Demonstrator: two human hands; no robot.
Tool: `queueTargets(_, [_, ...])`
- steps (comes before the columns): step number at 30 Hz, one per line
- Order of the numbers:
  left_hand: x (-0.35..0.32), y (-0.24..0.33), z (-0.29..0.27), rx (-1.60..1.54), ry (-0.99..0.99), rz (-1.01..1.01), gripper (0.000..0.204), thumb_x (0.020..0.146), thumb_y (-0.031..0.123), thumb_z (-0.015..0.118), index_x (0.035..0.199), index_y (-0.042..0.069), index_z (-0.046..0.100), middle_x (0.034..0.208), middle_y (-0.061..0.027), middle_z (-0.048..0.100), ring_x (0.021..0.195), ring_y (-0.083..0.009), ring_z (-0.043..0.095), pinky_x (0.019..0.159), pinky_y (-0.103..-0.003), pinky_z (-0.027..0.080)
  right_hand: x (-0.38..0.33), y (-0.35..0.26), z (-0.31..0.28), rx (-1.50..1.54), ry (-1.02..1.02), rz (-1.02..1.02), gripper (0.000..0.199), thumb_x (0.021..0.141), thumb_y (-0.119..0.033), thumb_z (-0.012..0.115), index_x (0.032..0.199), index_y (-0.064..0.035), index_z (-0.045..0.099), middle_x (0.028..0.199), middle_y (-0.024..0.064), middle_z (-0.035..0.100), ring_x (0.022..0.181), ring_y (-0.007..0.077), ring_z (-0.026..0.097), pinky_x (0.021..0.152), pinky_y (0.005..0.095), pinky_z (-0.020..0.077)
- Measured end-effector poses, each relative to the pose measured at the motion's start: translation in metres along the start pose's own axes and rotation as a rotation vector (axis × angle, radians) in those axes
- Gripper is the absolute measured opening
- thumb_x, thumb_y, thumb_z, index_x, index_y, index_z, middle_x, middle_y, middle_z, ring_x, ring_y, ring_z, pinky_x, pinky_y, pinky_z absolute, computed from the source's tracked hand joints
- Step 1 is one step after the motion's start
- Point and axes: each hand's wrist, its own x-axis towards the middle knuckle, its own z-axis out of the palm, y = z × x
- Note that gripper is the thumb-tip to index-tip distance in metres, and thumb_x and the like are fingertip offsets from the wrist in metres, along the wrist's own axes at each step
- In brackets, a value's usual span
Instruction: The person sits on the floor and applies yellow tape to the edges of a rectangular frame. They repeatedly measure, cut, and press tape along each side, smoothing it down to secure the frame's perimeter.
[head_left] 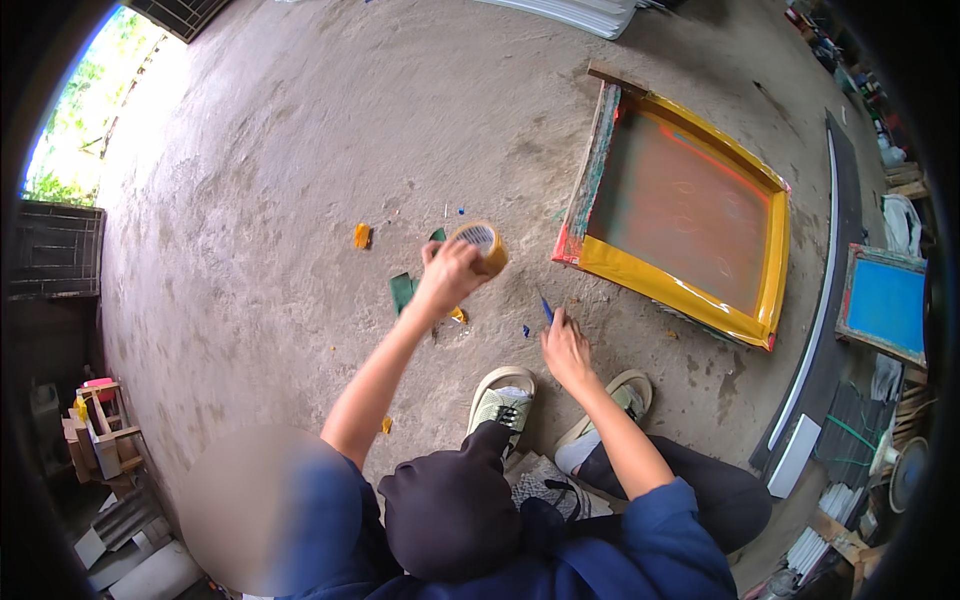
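My left hand (450, 277) grips a roll of yellow tape (494, 255) by its side, above the concrete floor. Between the closed fingers of my right hand (567, 352) is a slim blue pointed tool (547, 308), its tip toward the floor; I cannot tell its exact kind. To the right lies a screen-printing frame (655, 288) with a reddish-brown mesh. Yellow tape covers most of its edges, while the left edge shows worn, paint-stained wood. Around my left hand are a green scrap (402, 292) and a yellow scrap (362, 236) on the floor.
My shoes (503, 403) stand close below my hands. A long dark board (838, 250) and a smaller blue screen frame (886, 305) are at the right. Wooden pieces (103, 425) are piled at the far left. White panels (565, 12) lie at the top.
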Motion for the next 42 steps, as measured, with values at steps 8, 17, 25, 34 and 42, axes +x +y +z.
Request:
queueTargets(8, [-0.017,0.006,0.058,0.019,0.057,0.037,0.034,0.073,0.028,0.074,0.098,0.013,0.055,0.1,-0.0056,0.054,0.105,-0.0241,0.049,0.093,-0.045,0.032,-0.001,0.058,-0.027,-0.111,-0.307,-0.225,0.058,0.089,-0.023,0.057,0.134,0.004,0.034,0.127,0.0254,0.043,0.114,0.0395,0.049,0.093,0.0452,0.0454])
queueTargets(17, [0.089,0.087,-0.037,-0.064,-0.006,0.383,0.025,0.082,0.024,0.065,0.106,0.015,0.064,0.104,-0.0068,0.055,0.105,-0.0263,0.048,0.092,-0.04,0.043,-0.061,0.132,-0.286,0.065,-0.308,0.203,0.037,0.09,-0.016,0.054,0.121,0.0032,0.053,0.103,0.0167,0.063,0.091,0.0244,0.062,0.084,0.0343,0.0475])
queueTargets(25, [0.14,0.117,-0.046,0.113,-0.336,0.403,0.02,0.078,0.03,0.069,0.091,0.015,0.072,0.103,-0.0078,0.056,0.107,-0.0266,0.047,0.092,-0.039,0.045,-0.103,0.263,-0.288,0.246,0.286,0.199,0.021,0.087,-0.006,0.058,0.106,0.0005,0.061,0.093,0.0125,0.06,0.083,0.0206,0.061,0.078,0.031,0.0485])
queueTargets(34, [0.147,0.134,-0.06,0.127,-0.599,0.341,0.018,0.082,0.023,0.067,0.092,0.008,0.067,0.1,-0.0075,0.06,0.103,-0.0238,0.053,0.091,-0.037,0.044,-0.066,0.298,-0.256,0.248,0.348,0.137,0.018,0.079,-0.003,0.067,0.097,-0.0024,0.065,0.092,0.0089,0.052,0.075,0.0189,0.054,0.072,0.0333,0.0471])
queueTargets(42, [0.122,0.141,-0.07,0.11,-0.61,0.239,0.019,0.087,0.022,0.062,0.097,0.005,0.064,0.092,-0.0106,0.067,0.091,-0.0233,0.063,0.082,-0.037,0.049,-0.059,0.297,-0.254,0.257,0.339,0.197,0.012,0.077,-0.002,0.068,0.086,-0.0005,0.061,0.091,0.0085,0.052,0.072,0.0192,0.056,0.072,0.0331,0.0474])
